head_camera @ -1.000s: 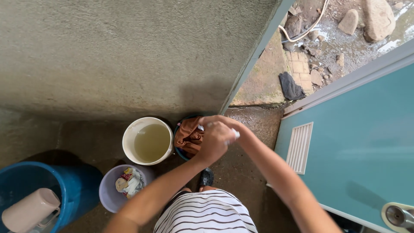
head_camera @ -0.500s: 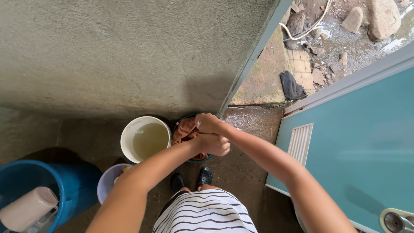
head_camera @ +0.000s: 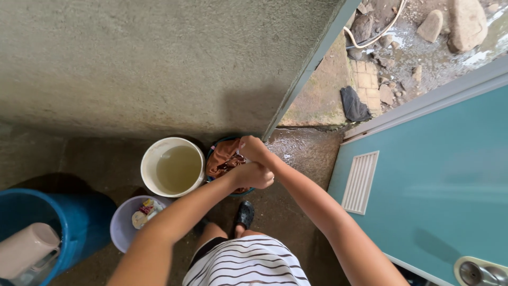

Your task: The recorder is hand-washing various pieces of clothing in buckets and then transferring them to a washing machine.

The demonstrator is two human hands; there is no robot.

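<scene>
Both arms reach down, left hand [head_camera: 254,175] and right hand [head_camera: 253,149] pinching brown cloth [head_camera: 222,159].

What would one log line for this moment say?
left hand: gripping brown cloth | right hand: gripping same cloth | cloth: over dark basin | beside: white bucket of murky water

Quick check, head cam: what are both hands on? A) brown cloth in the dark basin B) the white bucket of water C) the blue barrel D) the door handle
A: the left hand and right hand both grip the brown cloth over the dark basin, right of the white bucket.
</scene>
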